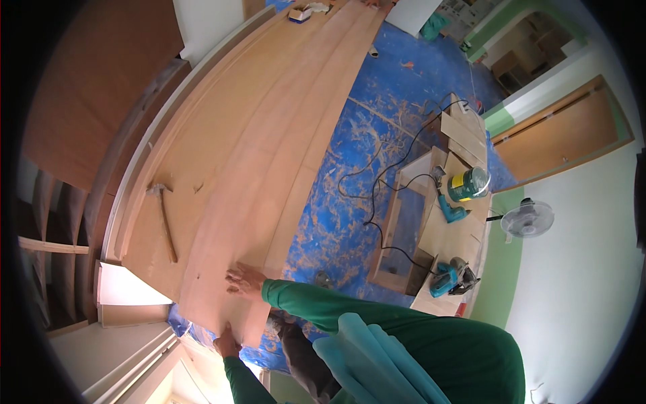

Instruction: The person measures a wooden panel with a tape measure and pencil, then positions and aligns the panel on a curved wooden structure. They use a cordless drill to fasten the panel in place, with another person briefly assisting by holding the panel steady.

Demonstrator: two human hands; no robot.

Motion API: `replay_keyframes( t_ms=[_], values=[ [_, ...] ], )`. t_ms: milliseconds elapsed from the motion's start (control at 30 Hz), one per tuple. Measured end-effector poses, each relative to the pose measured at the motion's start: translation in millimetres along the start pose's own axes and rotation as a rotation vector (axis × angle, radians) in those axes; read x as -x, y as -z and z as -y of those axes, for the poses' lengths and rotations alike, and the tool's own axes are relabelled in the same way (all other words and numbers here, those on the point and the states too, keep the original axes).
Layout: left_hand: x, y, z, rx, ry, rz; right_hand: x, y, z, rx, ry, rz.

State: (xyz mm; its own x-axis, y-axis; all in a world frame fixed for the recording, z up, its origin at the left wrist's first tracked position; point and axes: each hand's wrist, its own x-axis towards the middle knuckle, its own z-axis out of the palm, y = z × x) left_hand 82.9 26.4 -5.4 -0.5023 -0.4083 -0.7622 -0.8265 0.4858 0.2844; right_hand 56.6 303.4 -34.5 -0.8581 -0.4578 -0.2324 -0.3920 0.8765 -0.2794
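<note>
A long, reddish wooden board (235, 202) is lying on a pale wooden bench (222, 128). The right hand (246, 279) is resting flat, fingers spread, grasping nothing; the left hand (227, 342) is touching the board's near end (partly hidden, so I cannot tell its grip). Right of the board, a dark-green cylindrical bucket (468, 190) is concealing its contents.

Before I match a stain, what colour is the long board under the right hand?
The board is pinkish tan, clearest in the head view.
</note>
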Motion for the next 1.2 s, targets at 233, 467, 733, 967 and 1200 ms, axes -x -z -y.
replay_keyframes(
  t_ms=[233,467,733,967,1200],
  values=[
    [0,-1,-7,0.012,0.005,0.107,13,6,-2,-0.040,0.001,-0.033],
    [7,-10,-4,0.031,-0.019,0.073,15,-21,-10,-0.055,-0.003,-0.170],
    [-56,-15,37,-1.161,-0.874,0.203,14,-22,-22,-0.141,-0.022,-0.510],
    [1,-8,1,-0.758,-0.376,-0.086,20,20,-7,0.078,0.126,-0.205],
    [26,2,-7,-0.342,-0.151,-0.106,27,48,-4,0.097,0.157,-0.064]
  ],
)
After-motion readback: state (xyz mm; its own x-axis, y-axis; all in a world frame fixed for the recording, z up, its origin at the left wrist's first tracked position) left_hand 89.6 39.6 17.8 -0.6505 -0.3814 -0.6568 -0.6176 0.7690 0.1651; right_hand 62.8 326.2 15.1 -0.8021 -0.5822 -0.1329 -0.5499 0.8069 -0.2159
